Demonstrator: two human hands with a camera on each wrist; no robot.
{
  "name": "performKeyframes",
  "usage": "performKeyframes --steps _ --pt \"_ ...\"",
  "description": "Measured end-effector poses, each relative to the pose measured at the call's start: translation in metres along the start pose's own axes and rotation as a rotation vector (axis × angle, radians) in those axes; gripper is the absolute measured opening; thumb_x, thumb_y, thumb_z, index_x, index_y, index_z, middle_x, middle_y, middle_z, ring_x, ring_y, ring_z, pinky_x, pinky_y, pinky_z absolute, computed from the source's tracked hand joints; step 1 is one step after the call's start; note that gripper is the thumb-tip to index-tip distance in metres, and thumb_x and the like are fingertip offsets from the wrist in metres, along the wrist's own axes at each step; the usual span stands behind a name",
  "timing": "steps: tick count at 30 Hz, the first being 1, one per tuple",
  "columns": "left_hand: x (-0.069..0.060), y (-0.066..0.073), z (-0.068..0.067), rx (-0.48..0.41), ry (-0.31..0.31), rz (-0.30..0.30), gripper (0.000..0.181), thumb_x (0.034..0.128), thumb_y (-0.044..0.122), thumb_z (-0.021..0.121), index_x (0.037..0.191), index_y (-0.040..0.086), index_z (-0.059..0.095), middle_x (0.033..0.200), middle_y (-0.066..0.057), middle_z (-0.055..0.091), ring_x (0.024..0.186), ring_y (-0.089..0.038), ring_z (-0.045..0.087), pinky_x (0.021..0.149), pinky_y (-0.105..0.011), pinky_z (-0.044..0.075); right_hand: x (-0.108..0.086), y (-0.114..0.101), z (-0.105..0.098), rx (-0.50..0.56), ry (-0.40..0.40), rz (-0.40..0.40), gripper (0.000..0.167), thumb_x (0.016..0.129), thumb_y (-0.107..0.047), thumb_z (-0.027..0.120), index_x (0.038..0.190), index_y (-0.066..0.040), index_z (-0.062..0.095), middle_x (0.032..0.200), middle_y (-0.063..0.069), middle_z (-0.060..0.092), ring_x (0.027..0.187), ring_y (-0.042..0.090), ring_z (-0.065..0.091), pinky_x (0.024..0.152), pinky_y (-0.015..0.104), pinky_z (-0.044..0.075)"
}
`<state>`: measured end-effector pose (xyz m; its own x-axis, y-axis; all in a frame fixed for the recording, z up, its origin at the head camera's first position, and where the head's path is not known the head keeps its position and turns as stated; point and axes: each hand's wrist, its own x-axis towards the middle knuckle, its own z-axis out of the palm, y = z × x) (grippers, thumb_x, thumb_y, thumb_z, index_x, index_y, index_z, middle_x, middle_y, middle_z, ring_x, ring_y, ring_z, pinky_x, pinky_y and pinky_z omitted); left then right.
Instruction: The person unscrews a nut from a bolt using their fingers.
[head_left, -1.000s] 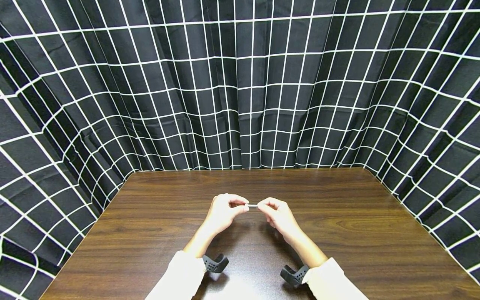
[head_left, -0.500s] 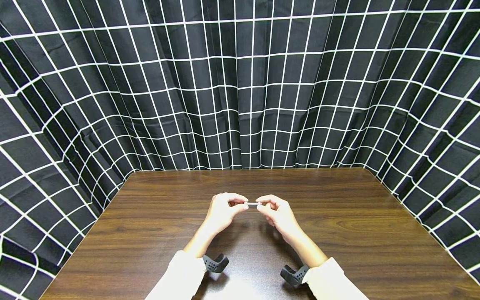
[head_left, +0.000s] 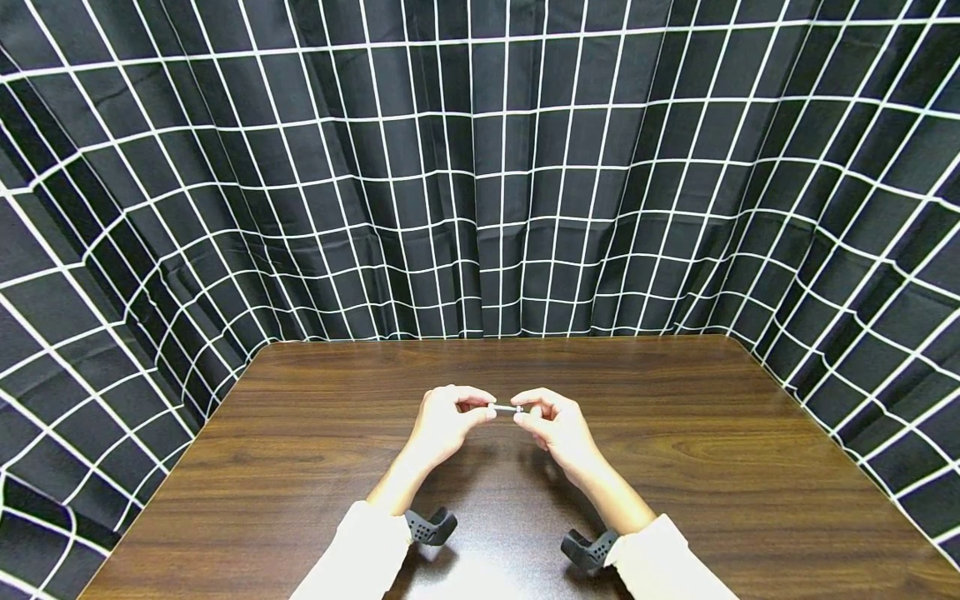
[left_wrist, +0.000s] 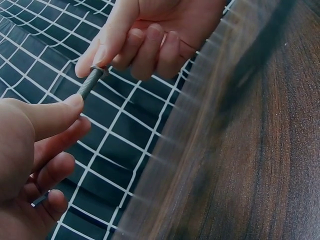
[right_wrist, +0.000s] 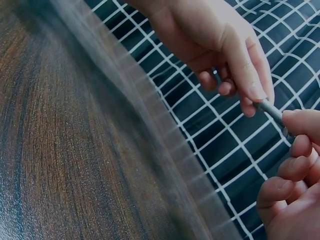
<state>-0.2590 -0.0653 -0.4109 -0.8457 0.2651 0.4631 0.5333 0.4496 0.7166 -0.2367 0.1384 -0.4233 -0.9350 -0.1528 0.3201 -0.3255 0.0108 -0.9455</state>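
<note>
A thin grey threaded bolt [head_left: 505,407] lies level in the air between the two hands, above the table. My left hand [head_left: 442,423] pinches its left end between thumb and fingertips, which hide that end. Around the right end sits a small metal nut [left_wrist: 104,71], partly covered by fingers. My right hand [head_left: 557,429] has its thumb and index finger at either side of this nut. In the right wrist view the bolt [right_wrist: 271,111] runs from the left fingertips to the right thumb. Loosely curled lie the other fingers of both hands.
Below the hands spreads a brown wood-grain table [head_left: 315,425]. A black curtain with white grid lines [head_left: 495,192] stands behind it and along both sides. Each wrist wears a dark camera mount [head_left: 432,527].
The right thumb and index finger have parted somewhat, so the nut at the bolt's right end now shows between them. My left hand keeps its hold nearly still.
</note>
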Motion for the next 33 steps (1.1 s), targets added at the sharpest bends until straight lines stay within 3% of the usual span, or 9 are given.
performKeyframes --steps 9,16,20,24,33 --pt "0.001 -0.001 0.001 -0.002 -0.004 0.009 0.012 0.0808 0.018 0.078 0.092 0.014 0.077 0.082 0.009 0.073 0.066 -0.004 0.06 0.059 -0.026 0.047 0.001 -0.001 0.001 0.009 0.064 0.043 0.023 0.085 0.004 0.067 0.107 0.01 0.063 0.057 -0.006 0.042 0.046 0.005 0.034 0.043 0.02 0.027" --pt "0.001 -0.002 0.002 0.003 -0.007 0.016 0.012 0.0809 0.017 0.078 0.092 0.014 0.077 0.082 0.008 0.073 0.066 -0.004 0.06 0.06 -0.025 0.047 0.001 -0.003 0.004 -0.08 0.142 0.135 0.02 0.092 -0.013 0.066 0.1 0.005 0.066 0.054 -0.003 0.042 0.045 0.006 0.033 0.042 0.021 0.025" --pt "0.001 -0.001 0.003 -0.003 -0.004 0.013 0.011 0.0803 0.014 0.079 0.091 0.014 0.077 0.082 0.008 0.073 0.066 -0.004 0.06 0.06 -0.025 0.047 0.0 -0.008 0.004 -0.13 0.124 0.216 0.029 0.098 -0.02 0.059 0.089 0.006 0.066 0.048 -0.004 0.039 0.042 0.007 0.029 0.041 0.021 0.023" --pt "0.001 -0.001 0.003 -0.005 -0.009 0.002 0.011 0.08 0.015 0.079 0.091 0.015 0.077 0.083 0.009 0.072 0.067 -0.004 0.061 0.061 -0.025 0.048 -0.004 -0.025 0.007 -0.111 0.08 0.248 0.035 0.099 -0.019 0.055 0.083 0.012 0.063 0.046 -0.007 0.035 0.04 0.005 0.026 0.041 0.021 0.021" --pt "0.001 -0.002 0.002 -0.004 -0.014 -0.011 0.012 0.0799 0.018 0.079 0.091 0.015 0.077 0.082 0.011 0.072 0.067 -0.004 0.06 0.061 -0.025 0.047 -0.008 -0.04 0.01 -0.067 0.059 0.268 0.032 0.097 -0.015 0.059 0.086 0.015 0.06 0.05 -0.005 0.036 0.041 0.004 0.026 0.041 0.02 0.021"
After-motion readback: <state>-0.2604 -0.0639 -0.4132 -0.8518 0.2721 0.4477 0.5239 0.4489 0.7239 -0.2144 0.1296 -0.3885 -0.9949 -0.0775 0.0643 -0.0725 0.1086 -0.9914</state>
